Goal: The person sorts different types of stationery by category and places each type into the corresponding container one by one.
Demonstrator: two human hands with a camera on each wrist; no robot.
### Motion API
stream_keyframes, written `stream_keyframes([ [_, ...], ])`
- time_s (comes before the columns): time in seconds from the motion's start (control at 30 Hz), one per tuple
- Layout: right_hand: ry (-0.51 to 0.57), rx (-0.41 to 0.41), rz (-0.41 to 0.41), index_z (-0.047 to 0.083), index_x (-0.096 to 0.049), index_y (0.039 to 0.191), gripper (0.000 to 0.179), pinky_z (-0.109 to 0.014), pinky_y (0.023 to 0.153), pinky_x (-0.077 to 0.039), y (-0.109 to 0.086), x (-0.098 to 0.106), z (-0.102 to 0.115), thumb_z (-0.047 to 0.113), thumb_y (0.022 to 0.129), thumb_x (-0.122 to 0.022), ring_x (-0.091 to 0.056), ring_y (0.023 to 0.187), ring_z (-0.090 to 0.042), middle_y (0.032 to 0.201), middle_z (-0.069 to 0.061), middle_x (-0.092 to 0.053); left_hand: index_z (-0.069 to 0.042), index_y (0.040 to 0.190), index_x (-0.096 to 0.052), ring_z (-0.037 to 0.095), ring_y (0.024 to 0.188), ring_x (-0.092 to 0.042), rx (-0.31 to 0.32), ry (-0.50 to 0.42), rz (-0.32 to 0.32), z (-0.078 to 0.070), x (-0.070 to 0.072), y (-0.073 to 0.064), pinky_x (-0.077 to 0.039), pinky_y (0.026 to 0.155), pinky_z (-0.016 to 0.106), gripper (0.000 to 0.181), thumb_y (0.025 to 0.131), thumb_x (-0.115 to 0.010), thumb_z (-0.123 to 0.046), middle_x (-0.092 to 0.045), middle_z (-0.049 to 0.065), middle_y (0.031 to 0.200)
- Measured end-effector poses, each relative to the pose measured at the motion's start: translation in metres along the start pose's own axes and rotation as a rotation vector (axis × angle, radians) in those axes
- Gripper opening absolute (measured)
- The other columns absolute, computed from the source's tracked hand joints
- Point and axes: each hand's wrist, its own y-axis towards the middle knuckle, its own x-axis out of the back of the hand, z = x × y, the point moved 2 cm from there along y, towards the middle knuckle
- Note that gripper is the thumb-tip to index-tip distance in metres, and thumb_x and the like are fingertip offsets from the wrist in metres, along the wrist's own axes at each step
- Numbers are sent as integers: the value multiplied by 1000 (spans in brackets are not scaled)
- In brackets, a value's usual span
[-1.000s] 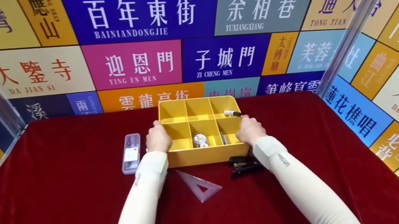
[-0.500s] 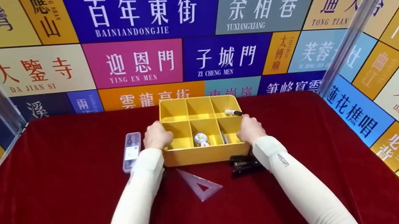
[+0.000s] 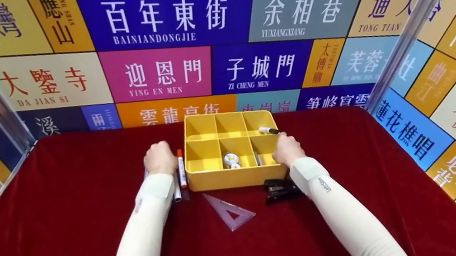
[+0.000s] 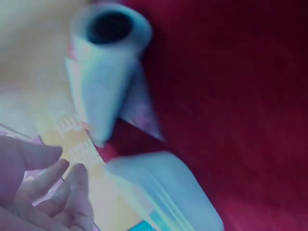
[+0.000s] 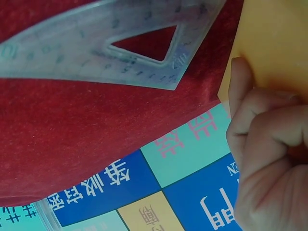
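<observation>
In the head view, a yellow compartment box (image 3: 236,178) stands on the red cloth. My right hand (image 3: 288,149) grips its right wall; the right wrist view has those curled fingers (image 5: 262,108) against the yellow side. To the left of the box, my left hand (image 3: 159,158) is away from its wall, over a clear plastic case (image 4: 163,192) that it mostly hides in the head view. The left wrist view, blurred, shows loosely bent fingers (image 4: 79,192) with nothing between them and thumb. A red-capped marker (image 3: 181,168) lies between that hand and the box.
A white roll of tape (image 3: 230,159) and a black-capped marker (image 3: 268,130) are in the box. A clear set square (image 3: 230,212) lies in front, with a black stapler (image 3: 281,189) near the right forearm. A printed wall (image 3: 155,75) rises behind the table.
My left hand has let go of the box's left wall and moved left over the clear case, uncovering the red-capped marker. The right hand stays on the box.
</observation>
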Motion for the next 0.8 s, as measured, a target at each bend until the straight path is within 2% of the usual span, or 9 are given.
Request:
stream_keyframes([
  [0.2,-3,13,-11,-8,-39,142,62,-54,94,-54,-1,0,-1,8,87,-60,-62,115,-47,129,-33,-59,5,112,-71,46,106,-68,-57,164,49,2,-9,-1,-54,92,54,30,88,-58,-8,-70,28,117],
  [0.33,5,11,-12,-8,-39,142,62,-53,95,-54,-2,-1,0,8,87,-61,-62,116,-46,130,-33,-59,3,113,-71,44,109,-67,-65,214,79,0,-14,-1,-50,98,52,31,89,-57,-10,-70,26,119],
  [0.63,1,17,-23,-8,-40,141,61,-53,95,-53,0,-1,-1,8,86,-60,-62,115,-47,128,-34,-60,4,117,-69,42,113,-66,-16,140,118,1,-18,-1,-54,93,56,35,88,-60,-14,-68,26,124],
  [0.8,5,18,-24,-9,-40,141,61,-54,96,-53,2,-3,-2,8,85,-60,-62,116,-48,128,-34,-60,6,117,-66,44,112,-66,-2,80,108,2,-17,-1,-55,92,57,38,86,-64,-17,-67,28,122],
])
